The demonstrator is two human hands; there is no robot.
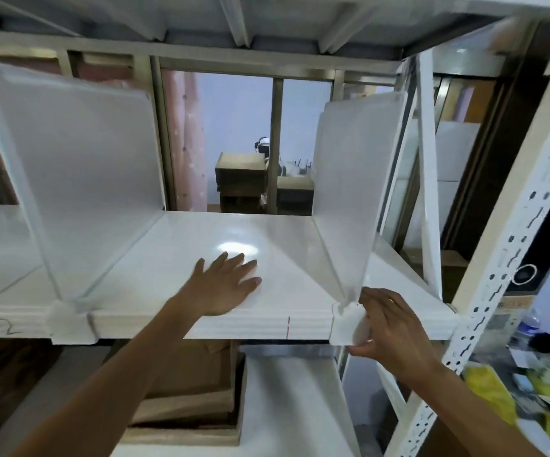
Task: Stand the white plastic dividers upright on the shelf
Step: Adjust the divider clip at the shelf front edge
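Dividers: translucent white right divider (pixel 349 179) upright at shelf (pixel 174 258) front edge, right hand (pixel 395 328) fingers pinching its clip; left hand (pixel 224 285) flat, fingers spread; left divider (pixel 79 153) upright.

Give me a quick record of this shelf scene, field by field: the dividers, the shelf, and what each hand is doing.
left divider: upright on shelf, front clip over shelf edge
right divider: upright, front clip at shelf edge
shelf: white, glossy
left hand: flat, palm down on shelf between the dividers
right hand: fingers around right divider's front clip
red mark: on shelf front edge
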